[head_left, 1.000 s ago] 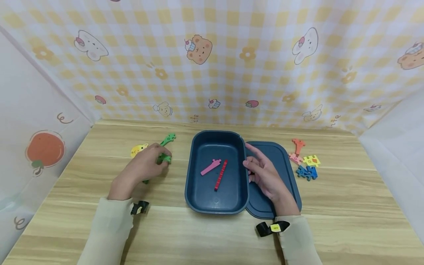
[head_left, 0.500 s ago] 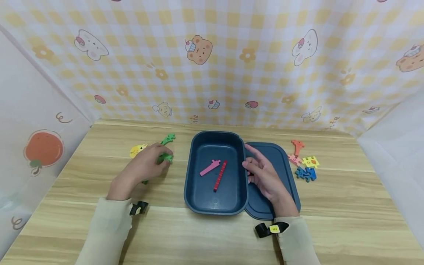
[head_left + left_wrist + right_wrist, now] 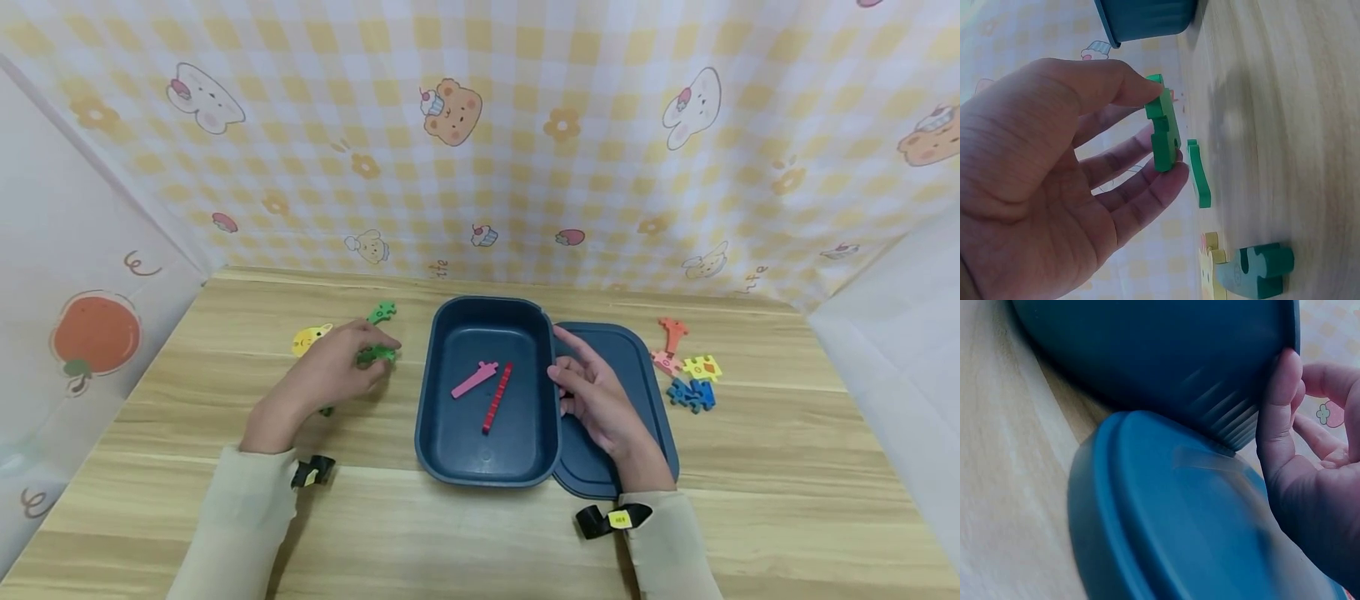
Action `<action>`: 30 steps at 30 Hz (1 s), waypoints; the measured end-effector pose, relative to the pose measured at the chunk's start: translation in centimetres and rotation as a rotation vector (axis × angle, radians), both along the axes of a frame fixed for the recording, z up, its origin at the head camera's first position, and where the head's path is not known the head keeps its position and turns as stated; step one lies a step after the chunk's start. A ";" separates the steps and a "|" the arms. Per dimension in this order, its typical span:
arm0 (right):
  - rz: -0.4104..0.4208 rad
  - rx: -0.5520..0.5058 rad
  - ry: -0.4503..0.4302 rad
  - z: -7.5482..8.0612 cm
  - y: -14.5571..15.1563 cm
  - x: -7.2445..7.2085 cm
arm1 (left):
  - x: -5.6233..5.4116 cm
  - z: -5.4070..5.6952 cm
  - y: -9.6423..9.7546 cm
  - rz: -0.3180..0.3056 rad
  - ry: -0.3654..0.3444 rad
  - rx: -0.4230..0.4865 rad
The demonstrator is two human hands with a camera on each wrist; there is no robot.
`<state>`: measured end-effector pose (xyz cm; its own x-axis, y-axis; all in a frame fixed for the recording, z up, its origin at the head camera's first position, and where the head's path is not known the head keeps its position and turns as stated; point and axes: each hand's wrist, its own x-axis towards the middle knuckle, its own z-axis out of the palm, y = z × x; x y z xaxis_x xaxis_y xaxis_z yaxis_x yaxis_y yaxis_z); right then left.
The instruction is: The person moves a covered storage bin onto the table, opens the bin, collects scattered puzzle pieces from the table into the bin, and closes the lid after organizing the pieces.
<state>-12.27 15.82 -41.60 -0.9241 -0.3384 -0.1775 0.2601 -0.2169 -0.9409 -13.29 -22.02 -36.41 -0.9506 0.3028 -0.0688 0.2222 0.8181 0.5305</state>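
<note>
My left hand [image 3: 330,367] pinches a green jigsaw piece [image 3: 1163,122] between thumb and fingers, held a little above the table left of the box. Below and behind this hand lie a long green piece [image 3: 382,312], a yellow animal-face piece [image 3: 309,340] and a darker green piece [image 3: 1260,269], mostly hidden in the head view. My right hand [image 3: 603,404] holds the right wall of a dark blue plastic box [image 3: 423,417], its thumb at the rim. Inside the box are a pink piece [image 3: 474,380] and a narrow red piece [image 3: 497,398].
The box's dark blue lid [image 3: 652,400] lies partly under my right hand, beside the box. Further right are orange [image 3: 673,333], pink [image 3: 666,362], yellow [image 3: 703,367] and blue [image 3: 692,395] pieces. A checked curtain [image 3: 525,167] stands along the table's back edge.
My left hand has shifted very slightly up and right with the green jigsaw piece, and its index finger is straighter. The right hand and box stay put.
</note>
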 end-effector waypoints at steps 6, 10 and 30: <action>0.000 0.003 -0.004 -0.1 -0.1 0.1 | 0.2 0.1 0.1 0.010 0.003 0.010; -0.003 0.003 -0.003 0.0 -0.1 0.1 | 0.2 0.3 0.2 0.008 0.022 0.028; -0.008 -0.006 -0.008 0.2 -0.1 0.0 | 0.0 0.6 0.5 -0.006 0.029 0.075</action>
